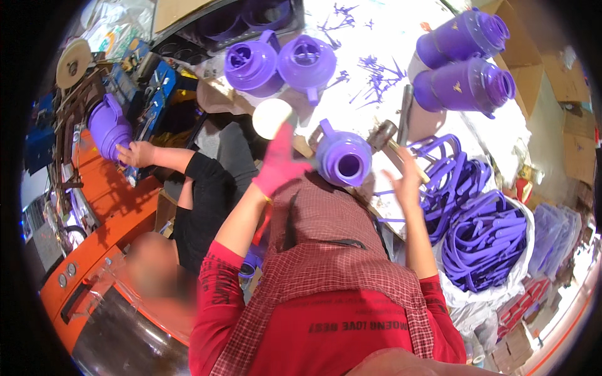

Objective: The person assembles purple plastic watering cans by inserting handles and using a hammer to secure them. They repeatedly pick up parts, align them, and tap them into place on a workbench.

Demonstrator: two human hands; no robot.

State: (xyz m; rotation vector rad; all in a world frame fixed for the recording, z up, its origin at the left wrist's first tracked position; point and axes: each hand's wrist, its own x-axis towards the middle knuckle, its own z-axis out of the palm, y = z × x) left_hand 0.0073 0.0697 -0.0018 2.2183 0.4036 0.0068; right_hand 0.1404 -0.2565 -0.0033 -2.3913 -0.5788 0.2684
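Note:
My left hand, in a pink glove, has its fingers stretched over the edge of a round cream-white disc. Its thumb spreads apart toward a purple plastic jug body with an open mouth, at the table edge before my lap. Right of the jug, my bare right hand is open, thumb and fingers apart, beside the wooden handle of a hammer. Whether the hand touches the handle is unclear. A dark bar-shaped tool lies just beyond the hammer.
Purple jugs stand and lie on the white table. Small purple pieces are scattered between. Purple strap-like handles fill a white sack at right. At left, a co-worker's hand holds another jug by an orange machine.

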